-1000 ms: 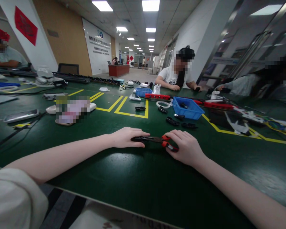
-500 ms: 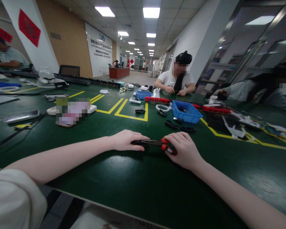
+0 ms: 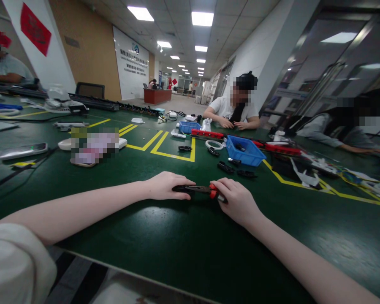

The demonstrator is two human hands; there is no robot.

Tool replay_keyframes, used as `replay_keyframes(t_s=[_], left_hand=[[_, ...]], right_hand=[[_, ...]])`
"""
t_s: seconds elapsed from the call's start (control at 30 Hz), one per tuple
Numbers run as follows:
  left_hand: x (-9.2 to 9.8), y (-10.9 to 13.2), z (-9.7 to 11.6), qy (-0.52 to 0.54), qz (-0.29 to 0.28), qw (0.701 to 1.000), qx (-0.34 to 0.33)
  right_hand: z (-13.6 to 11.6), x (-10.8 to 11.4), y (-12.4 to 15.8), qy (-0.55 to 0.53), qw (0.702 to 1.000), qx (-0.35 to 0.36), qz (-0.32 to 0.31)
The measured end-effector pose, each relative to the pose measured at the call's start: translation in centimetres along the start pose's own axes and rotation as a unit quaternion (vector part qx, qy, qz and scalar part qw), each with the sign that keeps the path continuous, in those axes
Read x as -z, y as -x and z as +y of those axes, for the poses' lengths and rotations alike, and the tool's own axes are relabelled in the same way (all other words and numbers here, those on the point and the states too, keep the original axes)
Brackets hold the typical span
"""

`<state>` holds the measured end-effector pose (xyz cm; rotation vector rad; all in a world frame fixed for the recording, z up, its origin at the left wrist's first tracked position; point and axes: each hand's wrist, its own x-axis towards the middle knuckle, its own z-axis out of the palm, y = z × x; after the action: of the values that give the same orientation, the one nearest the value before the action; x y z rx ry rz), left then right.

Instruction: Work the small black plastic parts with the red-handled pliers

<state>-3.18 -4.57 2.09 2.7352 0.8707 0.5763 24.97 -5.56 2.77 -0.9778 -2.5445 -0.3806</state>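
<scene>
Over the green table [image 3: 164, 245], my left hand [image 3: 166, 185] pinches a small black part [image 3: 182, 188] between thumb and fingers. My right hand [image 3: 236, 196] is wrapped round the red handles of a pair of pliers [image 3: 202, 189]. The dark jaws point left and meet the black part; whether they grip it cannot be made out. Beyond my hands lie more black parts [image 3: 225, 167], one of them [image 3: 185, 148] inside a yellow tape outline. A blue bin [image 3: 245, 157] with a black piece inside stands behind my right hand.
At the left lie a phone [image 3: 85, 152] and a silver device [image 3: 23, 151]. A white ring [image 3: 214, 145], a smaller blue bin [image 3: 190, 126] and red strips [image 3: 281, 148] are farther back. A person [image 3: 231, 110] sits across the table; others sit at the far left and right.
The pliers' handles have drawn closer together in my right hand, which has shifted slightly left. My left hand keeps its hold on the black part. The person at the right has an arm stretched over the table.
</scene>
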Motion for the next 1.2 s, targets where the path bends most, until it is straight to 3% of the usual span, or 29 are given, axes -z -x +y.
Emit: replay_keyframes(t_s=[0.27, 0.87, 1.03, 1.2], left_hand=[[0.18, -0.06, 0.15, 0.010, -0.009, 1.000, 0.002], [-0.12, -0.04, -0.24, -0.017, -0.009, 1.000, -0.018], [-0.22, -0.05, -0.25, -0.051, -0.001, 0.998, -0.025], [0.11, -0.15, -0.04, -0.020, -0.020, 0.999, -0.019]], right_hand=[[0.39, -0.14, 0.01, -0.058, 0.998, -0.008, -0.018], [0.18, 0.62, -0.81, -0.122, 0.984, -0.043, -0.121], [0.28, 0.68, -0.88, -0.131, 0.982, -0.048, -0.127], [0.22, 0.69, -0.86, -0.131, 0.982, -0.050, -0.130]])
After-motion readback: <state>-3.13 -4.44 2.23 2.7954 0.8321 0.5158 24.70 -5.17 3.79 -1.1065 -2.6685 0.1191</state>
